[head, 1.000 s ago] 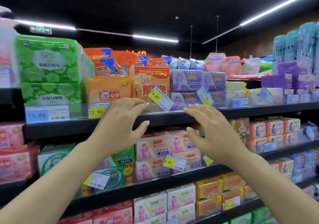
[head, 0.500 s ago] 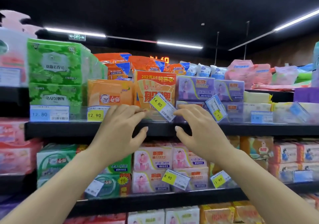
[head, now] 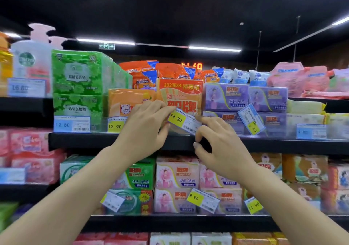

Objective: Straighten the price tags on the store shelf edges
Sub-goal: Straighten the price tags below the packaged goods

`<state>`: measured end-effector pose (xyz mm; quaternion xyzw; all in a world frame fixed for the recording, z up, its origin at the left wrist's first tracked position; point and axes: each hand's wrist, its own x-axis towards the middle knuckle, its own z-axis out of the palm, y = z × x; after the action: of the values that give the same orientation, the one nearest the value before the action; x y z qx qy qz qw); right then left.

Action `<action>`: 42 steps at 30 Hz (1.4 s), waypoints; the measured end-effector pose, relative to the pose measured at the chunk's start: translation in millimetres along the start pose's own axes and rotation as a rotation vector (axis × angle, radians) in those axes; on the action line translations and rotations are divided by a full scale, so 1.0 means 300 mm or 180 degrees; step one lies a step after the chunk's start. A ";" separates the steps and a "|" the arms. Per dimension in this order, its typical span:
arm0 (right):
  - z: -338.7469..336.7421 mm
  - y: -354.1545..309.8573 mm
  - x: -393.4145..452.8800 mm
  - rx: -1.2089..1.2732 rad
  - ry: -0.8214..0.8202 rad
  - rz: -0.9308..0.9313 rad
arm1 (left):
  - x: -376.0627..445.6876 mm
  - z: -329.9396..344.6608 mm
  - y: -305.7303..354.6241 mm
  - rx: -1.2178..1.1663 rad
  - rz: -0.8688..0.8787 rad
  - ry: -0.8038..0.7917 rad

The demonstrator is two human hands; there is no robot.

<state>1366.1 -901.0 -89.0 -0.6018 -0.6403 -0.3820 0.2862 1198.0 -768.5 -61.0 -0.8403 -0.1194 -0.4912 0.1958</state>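
Observation:
A tilted yellow-and-white price tag marked 14.80 [head: 182, 121] hangs at the clear front rail of the upper black shelf [head: 85, 140]. My left hand [head: 145, 129] holds the tag's left end, fingers over its top corner and thumb below. At the right end, my right hand [head: 217, 140] pinches the lower corner. Further right, a blue-edged tag [head: 251, 119] sits steeply tilted. On the shelf below, the 8.90 tag [head: 203, 200], the 11.90 tag [head: 254, 205] and a white tag [head: 113, 201] are crooked too.
Straight tags marked 12.80 [head: 71, 123], 12.90 [head: 115, 125] and 9.90 [head: 310, 131] stand along the upper rail. Soap packs in green [head: 79, 82], orange [head: 179, 97] and purple [head: 226, 97] fill the shelf behind the tags. The lower shelf edge [head: 170, 223] holds pink soap boxes.
Both hands have risen from below the rail and closed onto the two ends of the 14.80 tag. The view has shifted left, closer to the shelf.

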 end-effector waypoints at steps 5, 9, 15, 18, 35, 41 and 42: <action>0.011 0.008 0.001 -0.0119 -0.0027 -0.0147 | -0.008 0.008 -0.008 0.0114 -0.0006 -0.0032; 0.010 0.010 0.011 -0.0158 -0.0022 -0.0219 | -0.009 0.014 -0.010 0.0148 -0.0024 0.0005; 0.009 0.018 0.004 -0.0172 -0.0109 -0.0284 | -0.008 0.021 -0.007 0.0099 -0.0087 0.0003; 0.011 0.022 -0.002 -0.0079 -0.0128 -0.0216 | -0.015 0.021 -0.009 0.0057 -0.0114 0.0032; 0.012 0.012 -0.005 -0.0109 -0.0111 -0.0228 | -0.047 0.017 -0.011 0.0134 -0.0178 -0.0044; 0.012 0.005 -0.003 -0.0105 -0.0125 -0.0176 | -0.050 0.013 -0.007 0.0124 -0.0182 -0.0084; 0.012 0.004 -0.004 -0.0098 -0.0128 -0.0165 | -0.051 0.012 -0.005 0.0128 -0.0180 -0.0086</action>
<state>1367.8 -898.5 -91.7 -0.5969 -0.6554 -0.3869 0.2539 1192.7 -765.6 -75.7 -0.8391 -0.1556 -0.4826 0.1972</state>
